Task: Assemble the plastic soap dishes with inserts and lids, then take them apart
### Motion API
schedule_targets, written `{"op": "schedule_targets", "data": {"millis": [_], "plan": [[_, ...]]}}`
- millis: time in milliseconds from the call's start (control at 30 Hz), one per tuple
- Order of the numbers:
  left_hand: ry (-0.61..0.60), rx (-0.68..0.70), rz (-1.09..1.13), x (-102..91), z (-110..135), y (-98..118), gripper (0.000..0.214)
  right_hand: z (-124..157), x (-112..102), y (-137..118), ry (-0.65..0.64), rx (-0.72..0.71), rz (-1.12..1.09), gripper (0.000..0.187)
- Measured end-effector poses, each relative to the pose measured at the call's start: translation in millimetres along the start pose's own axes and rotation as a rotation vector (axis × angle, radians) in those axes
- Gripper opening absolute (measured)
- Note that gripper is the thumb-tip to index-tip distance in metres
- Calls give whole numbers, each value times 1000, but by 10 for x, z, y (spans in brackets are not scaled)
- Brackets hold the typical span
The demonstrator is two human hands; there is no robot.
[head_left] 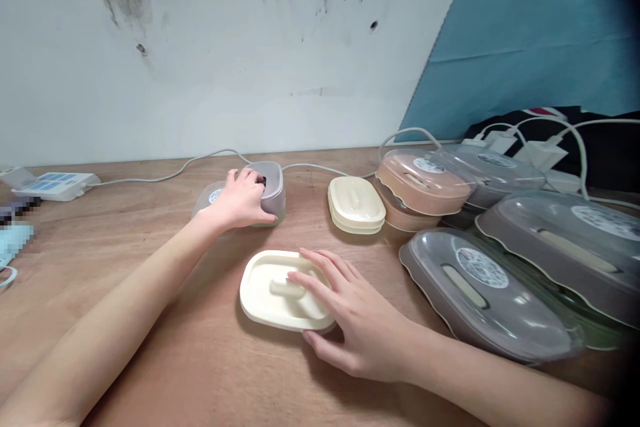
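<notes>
**First:** Here we are over the brown wooden table (175, 353), and our right hand (350, 320) spans the right end of a cream, oval, shallow plastic piece (274, 308): thumb at the near rim, fingers over the far one, so we have it between them!

**Second:** And our left hand (240, 197)?

**First:** Well apart, farther back, at a small grey, rounded plastic container (274, 197), thumb along its near side. Whether those fingers close on it, we cannot tell.

**Second:** How does the cream piece handle, do we think?

**First:** Light and stiff, we'd judge, hardly fragile, though that smooth surface could slip. We'd take opposite long rims, or pinch the raised cream ridge (283, 288) in its middle.

**Second:** And which way does it lie?

**First:** Ridge side up! Its long axis runs nearly left to right across us, right end angled slightly our way, under our palm. The ridge follows that same line.
</notes>
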State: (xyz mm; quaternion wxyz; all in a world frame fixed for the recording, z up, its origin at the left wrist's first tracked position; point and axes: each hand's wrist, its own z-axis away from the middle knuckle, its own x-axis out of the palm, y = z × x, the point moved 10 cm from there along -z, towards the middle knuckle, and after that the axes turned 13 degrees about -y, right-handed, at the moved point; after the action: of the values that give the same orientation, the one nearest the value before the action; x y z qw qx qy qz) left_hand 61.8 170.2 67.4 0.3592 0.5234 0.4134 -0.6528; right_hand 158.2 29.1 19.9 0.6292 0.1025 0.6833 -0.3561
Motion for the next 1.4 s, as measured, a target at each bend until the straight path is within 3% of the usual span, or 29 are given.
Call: {"op": "schedule_targets", "data": {"millis": [533,733,867,1000,1100,1200,1300,1400], "plan": [[-33,3,-40,-10,-31,32,54,-4,-1,-15,-20,4,-5,57],[-50,18,-46,13,-46,32,54,8,-21,-16,33,7,-1,57],[-49,39,-49,-19,-15,11,55,49,-108,84,146,128,18,61],[45,20,-54,-278,158,28,71,137,-195,239,237,351,164,61],[88,62,-67,-429,373,267,51,166,-200,251,235,396,242,63],[-20,252,16,-249,589,747,30,177,-183,241,214,390,252,64],[-11,317,179,2,755,1040,46,189,-171,279,197,423,245,61],[101,343,294,183,824,1106,50,184,-167,315,191,433,209,60]]}}
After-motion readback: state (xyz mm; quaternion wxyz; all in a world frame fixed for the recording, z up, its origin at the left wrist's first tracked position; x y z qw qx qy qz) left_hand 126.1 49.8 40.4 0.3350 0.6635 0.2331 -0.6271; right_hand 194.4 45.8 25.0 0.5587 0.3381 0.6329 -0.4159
